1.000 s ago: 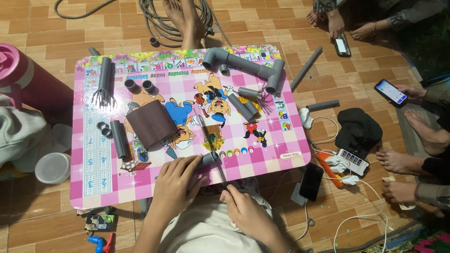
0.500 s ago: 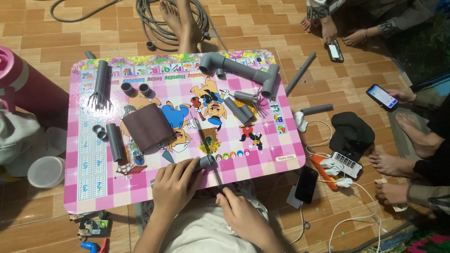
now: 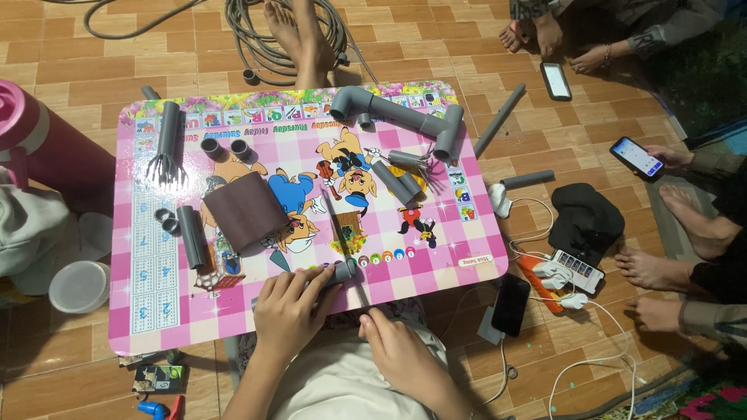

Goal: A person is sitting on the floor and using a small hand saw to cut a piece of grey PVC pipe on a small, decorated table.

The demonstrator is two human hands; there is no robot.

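Observation:
My left hand [image 3: 289, 309] presses a short grey pipe piece [image 3: 340, 272] flat against the near edge of the pink cartoon-printed low table [image 3: 144, 311]. A thin hacksaw blade [image 3: 339, 237] lies across that pipe, running away from me, and my right hand [image 3: 397, 350] grips its near end just off the table edge. A brown sheet of sandpaper [image 3: 244, 211] lies left of the blade.
On the table: a long grey pipe assembly with elbows [image 3: 398, 113], short pipe pieces [image 3: 190, 236], couplings [image 3: 226, 148], a slit pipe [image 3: 166, 141]. Other people's bare feet [image 3: 299, 39] and phones [image 3: 636, 156] surround it. Black phone [image 3: 510, 304], cables, maroon jug [image 3: 39, 148], hose coil.
The view has shifted slightly. My right hand has drawn the blade back toward me along the pipe; my left hand stays on the pipe.

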